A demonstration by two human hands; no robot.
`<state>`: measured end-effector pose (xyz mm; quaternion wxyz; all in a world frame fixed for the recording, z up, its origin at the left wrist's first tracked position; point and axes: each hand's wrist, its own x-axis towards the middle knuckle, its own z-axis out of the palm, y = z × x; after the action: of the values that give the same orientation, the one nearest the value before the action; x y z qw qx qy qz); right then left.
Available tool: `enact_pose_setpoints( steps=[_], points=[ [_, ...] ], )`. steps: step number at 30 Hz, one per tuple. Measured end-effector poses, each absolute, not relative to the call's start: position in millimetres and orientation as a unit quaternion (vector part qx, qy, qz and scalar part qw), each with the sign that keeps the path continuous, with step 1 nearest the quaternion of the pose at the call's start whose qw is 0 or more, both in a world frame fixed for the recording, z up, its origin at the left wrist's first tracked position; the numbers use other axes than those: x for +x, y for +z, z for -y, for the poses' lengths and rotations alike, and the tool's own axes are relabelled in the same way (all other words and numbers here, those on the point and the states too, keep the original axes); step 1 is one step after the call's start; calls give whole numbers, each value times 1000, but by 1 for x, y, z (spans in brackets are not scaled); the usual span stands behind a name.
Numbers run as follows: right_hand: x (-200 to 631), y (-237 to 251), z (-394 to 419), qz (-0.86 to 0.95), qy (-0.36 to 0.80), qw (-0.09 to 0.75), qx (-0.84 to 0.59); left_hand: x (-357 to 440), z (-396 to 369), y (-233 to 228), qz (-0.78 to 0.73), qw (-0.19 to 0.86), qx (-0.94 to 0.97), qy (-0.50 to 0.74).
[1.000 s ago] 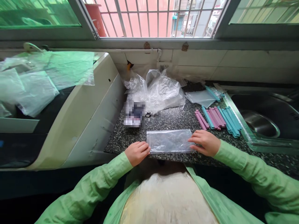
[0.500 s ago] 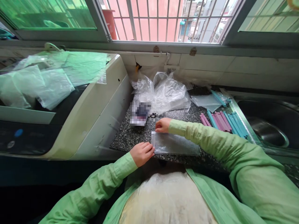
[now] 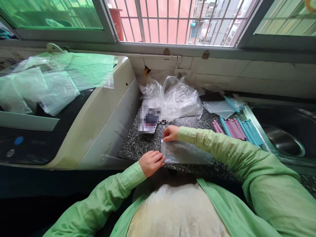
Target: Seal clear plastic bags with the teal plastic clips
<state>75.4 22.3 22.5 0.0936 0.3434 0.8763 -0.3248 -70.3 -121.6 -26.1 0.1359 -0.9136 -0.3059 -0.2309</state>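
Note:
A clear plastic zip bag (image 3: pixel 189 154) lies flat at the front edge of the speckled counter, its strip-like mouth to the left. My left hand (image 3: pixel 151 162) is closed on the near corner of that mouth, fingers pressed together. At the far corner of the same end, my right hand (image 3: pixel 171 133) pinches the bag's edge, fingertips curled under. Just beyond the hands is a blurred-out phone-like object (image 3: pixel 148 121) with a beaded strap (image 3: pixel 162 122) next to it.
Crumpled clear plastic bags (image 3: pixel 179 100) lie at the back. To the right are pink sticks (image 3: pixel 235 129), blue sticks (image 3: pixel 251 132) and a flat clear bag (image 3: pixel 219 108), beside a metal sink (image 3: pixel 283 140). On the left a washing machine (image 3: pixel 108 115) carries more plastic bags (image 3: pixel 59 92).
My right hand has shifted very slightly left along the bag's mouth. The left hand stays at its corner; the whole view has moved a touch.

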Motion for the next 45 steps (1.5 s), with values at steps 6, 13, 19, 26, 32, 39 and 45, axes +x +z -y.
enact_pose_setpoints(
  steps=[6,13,19,26,32,39,45],
  points=[
    [74,19,-26,-858,-365,111,345,-71,122,-28,307,143,-912,-231],
    [81,16,-28,-855,-387,75,337,-71,123,-28,306,142,-912,-233],
    [92,21,-31,-844,-417,55,333,-73,120,-25,315,121,-915,-222],
    [115,21,-47,-822,-439,-17,363,-63,96,-18,372,13,-887,-272],
    [147,34,-58,-747,-485,-137,434,-35,54,-10,493,-127,-764,-397],
    [186,40,-54,-639,-498,-297,506,-6,4,-4,564,-398,-614,-383],
    [211,22,-47,-586,-480,-390,524,14,-9,-2,508,-541,-503,-443]
  ],
)
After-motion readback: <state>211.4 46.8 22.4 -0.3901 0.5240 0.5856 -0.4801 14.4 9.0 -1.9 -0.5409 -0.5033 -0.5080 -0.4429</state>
